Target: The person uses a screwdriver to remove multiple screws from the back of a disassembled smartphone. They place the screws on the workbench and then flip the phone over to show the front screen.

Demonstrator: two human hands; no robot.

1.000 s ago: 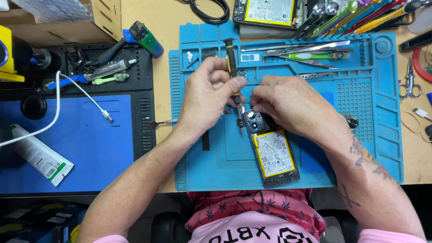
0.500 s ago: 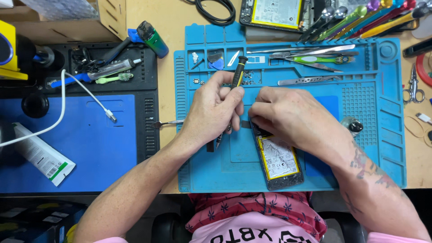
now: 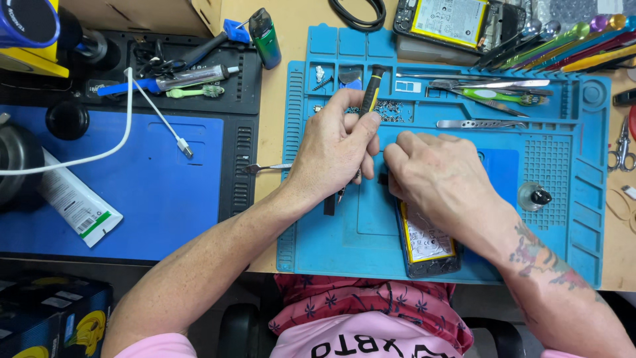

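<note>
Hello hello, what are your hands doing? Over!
Left hand shut on screwdriver. Right hand pressing opened phone on blue mat. Nothing blocking.

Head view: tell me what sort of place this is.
Most likely a phone repair bench. An opened phone lies on a blue repair mat, the left hand holds a precision screwdriver, and tweezers lie nearby.

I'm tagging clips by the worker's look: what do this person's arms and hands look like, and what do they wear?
Both forearms are bare, no gloves, no visible rings or watch. The right forearm carries a multicoloured tattoo above the wrist. The left hand and right hand are uncovered. Pale pink short sleeves show at the picture's bottom edge.
</note>
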